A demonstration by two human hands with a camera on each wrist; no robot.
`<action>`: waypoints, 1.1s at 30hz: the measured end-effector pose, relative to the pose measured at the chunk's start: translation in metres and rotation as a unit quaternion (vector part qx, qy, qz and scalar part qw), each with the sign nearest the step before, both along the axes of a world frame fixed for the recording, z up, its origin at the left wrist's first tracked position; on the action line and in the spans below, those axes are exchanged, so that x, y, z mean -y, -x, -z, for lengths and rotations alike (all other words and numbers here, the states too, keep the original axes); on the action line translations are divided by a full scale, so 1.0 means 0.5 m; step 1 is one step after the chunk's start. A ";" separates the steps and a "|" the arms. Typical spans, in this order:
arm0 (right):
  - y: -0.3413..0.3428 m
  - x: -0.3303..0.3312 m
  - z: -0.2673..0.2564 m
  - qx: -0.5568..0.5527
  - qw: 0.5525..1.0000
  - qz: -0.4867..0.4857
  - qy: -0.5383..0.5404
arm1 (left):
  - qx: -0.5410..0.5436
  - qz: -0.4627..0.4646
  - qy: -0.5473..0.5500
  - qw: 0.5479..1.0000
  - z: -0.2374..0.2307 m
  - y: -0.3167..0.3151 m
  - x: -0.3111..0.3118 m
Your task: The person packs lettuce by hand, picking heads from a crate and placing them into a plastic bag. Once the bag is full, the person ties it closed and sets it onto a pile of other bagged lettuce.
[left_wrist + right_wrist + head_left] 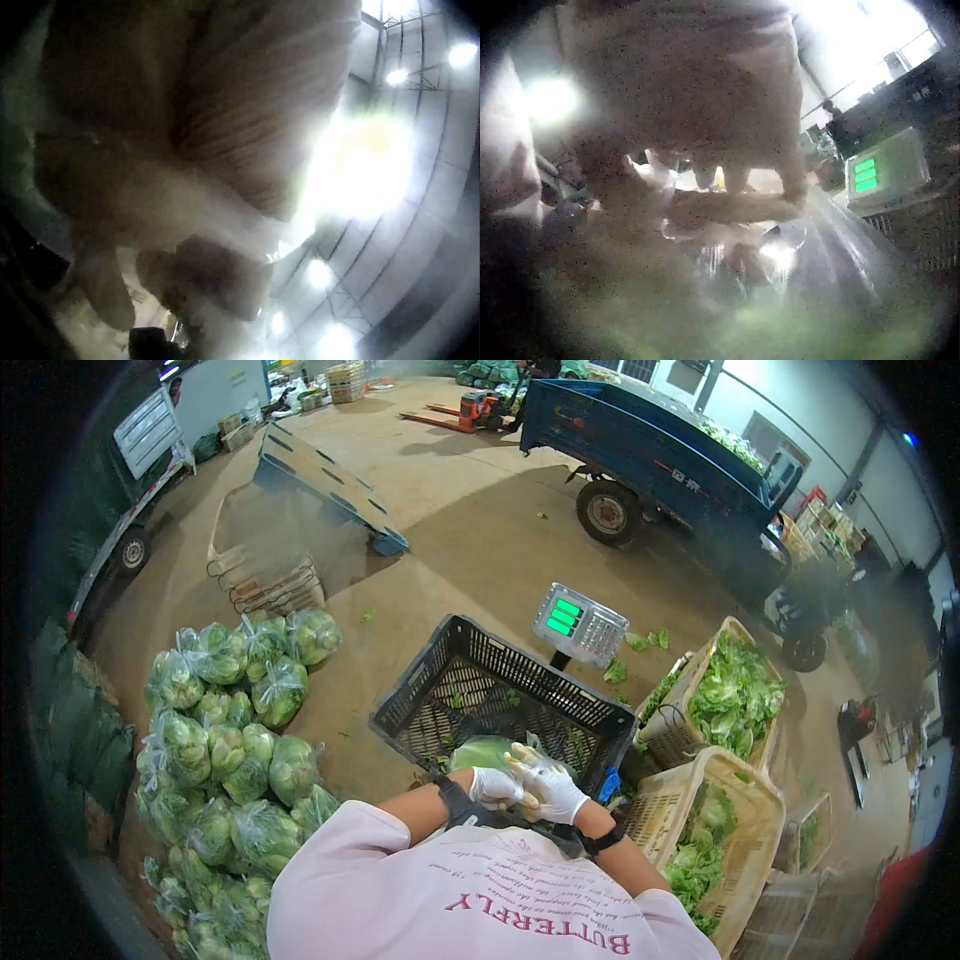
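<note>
Both hands wear white gloves and meet over the near edge of a black crate (470, 650). The left hand (495, 788) has curled fingers beside the right hand (548, 785), whose fingers pinch clear plastic film (847, 247). Below them lies a pale green bagged vegetable (480, 752) inside the crate. In the left wrist view the left hand (180, 150) is dark and blurred, and what its fingers hold is hard to see. The right hand (690, 97) fills the top of the right wrist view, fingers bent around the gathered plastic.
A scale display (580, 625) stands behind the crate. Bagged green vegetables (240, 760) are piled at the left. Cream crates (750, 830) with loose leaves (735, 695) stand at the right. Farther back are a blue cart (640, 450) and a tilted panel (325, 480).
</note>
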State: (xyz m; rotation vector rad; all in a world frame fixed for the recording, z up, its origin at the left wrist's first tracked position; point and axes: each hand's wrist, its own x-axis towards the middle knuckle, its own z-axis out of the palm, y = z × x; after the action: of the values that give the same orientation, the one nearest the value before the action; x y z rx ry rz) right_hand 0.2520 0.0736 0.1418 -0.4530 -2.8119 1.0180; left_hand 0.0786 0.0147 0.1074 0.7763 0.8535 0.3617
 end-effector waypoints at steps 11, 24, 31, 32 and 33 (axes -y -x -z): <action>0.069 -0.050 0.104 0.062 0.974 -0.127 0.177 | -0.127 0.083 -0.133 0.979 -0.032 0.021 0.025; -0.037 -0.046 0.305 -0.114 0.608 0.292 0.729 | 0.213 -0.410 0.105 0.881 0.273 0.208 0.024; 0.016 -0.020 0.232 0.232 0.909 0.120 0.325 | -0.282 -0.059 -0.160 0.944 0.161 0.209 -0.027; 0.023 -0.018 0.202 0.164 0.897 0.119 0.392 | -0.219 -0.119 -0.126 0.960 0.162 0.213 -0.041; 0.024 -0.010 0.182 0.090 0.878 0.116 0.455 | -0.158 -0.177 -0.087 0.967 0.159 0.225 -0.051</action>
State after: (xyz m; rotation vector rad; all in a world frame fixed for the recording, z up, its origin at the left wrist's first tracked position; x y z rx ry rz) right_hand 0.2400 0.0784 0.0506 -0.9670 -2.1269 2.2800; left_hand -0.0336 0.0402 0.0277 0.8568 1.2807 0.6473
